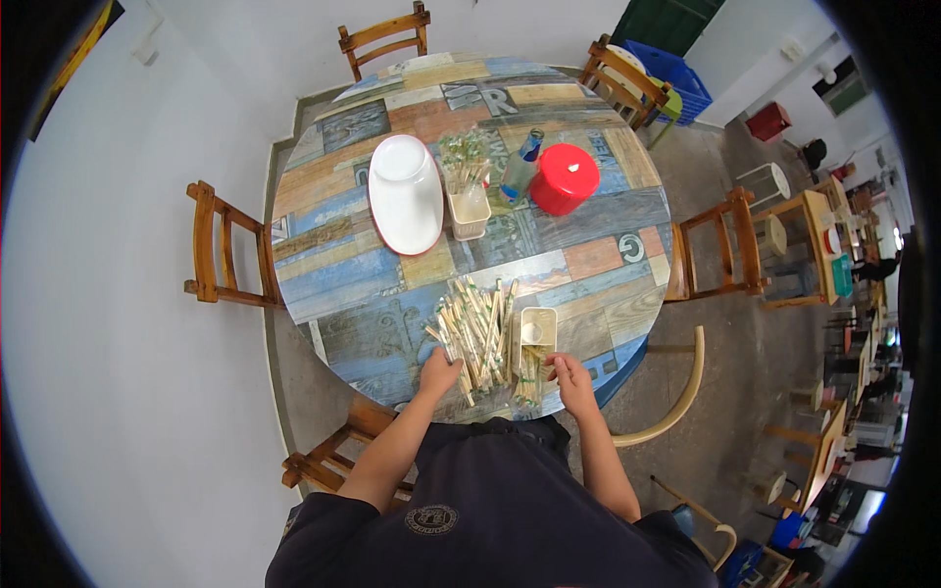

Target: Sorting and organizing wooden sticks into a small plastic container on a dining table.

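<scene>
A loose pile of paper-wrapped chopsticks (475, 328) lies on the round table near my body. My left hand (440, 373) is at the pile's lower left edge, thumb and fingers apart, nothing visible in them. To the right of the pile lies a cream plastic chopstick holder (538, 321). A smaller bunch of chopsticks (529, 380) sits by its near end. My right hand (571, 380) is just right of that bunch, its thumb and forefinger apart and its other fingers curled. Nothing shows between the right fingertips.
Farther back stand a white oval tray (406, 220) with a round white dish (400, 158), a second holder (470, 213) full of upright sticks, a glass bottle (522, 165) and a red lidded pot (566, 180). Wooden chairs (230, 245) surround the patterned table (363, 338).
</scene>
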